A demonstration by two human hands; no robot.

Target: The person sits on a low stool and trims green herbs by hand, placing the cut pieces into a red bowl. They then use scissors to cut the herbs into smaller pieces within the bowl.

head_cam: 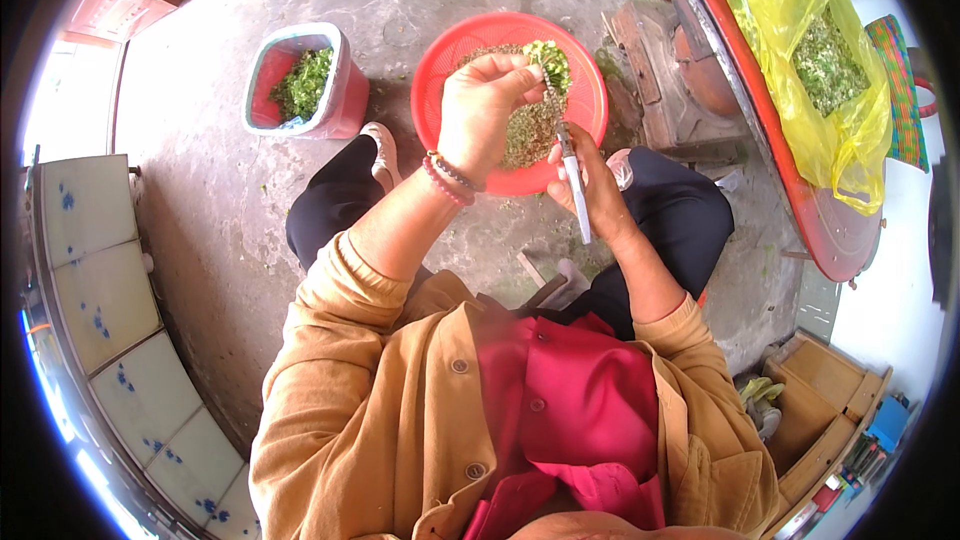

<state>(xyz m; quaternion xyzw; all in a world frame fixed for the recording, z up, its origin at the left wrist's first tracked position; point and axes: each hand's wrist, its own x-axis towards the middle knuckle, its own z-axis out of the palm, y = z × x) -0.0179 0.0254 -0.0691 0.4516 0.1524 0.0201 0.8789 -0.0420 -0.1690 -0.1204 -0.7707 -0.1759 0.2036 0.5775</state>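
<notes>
Above a round red plastic basket [435, 116], my left hand [484, 101] pinches a small bunch of green flower heads [551, 64] by its stems. Just to its right, my right hand [596, 187] is closed around a white-handled cutting tool [574, 184]. The tool's metal end points up toward the bunch; its exact kind is hard to make out. Small brownish-green plant bits [532, 131] cover the inside of the basket, partly hidden behind my hands. The basket stands on the concrete floor between my feet.
Left of the basket stands a pink bin [352, 94] holding leafy greens [304, 86]. A red-edged table [765, 127] on the right bears a yellow plastic bag [862, 142] of plant bits. Wood pieces [637, 52] and a rounded clay pot [705, 79] sit near it.
</notes>
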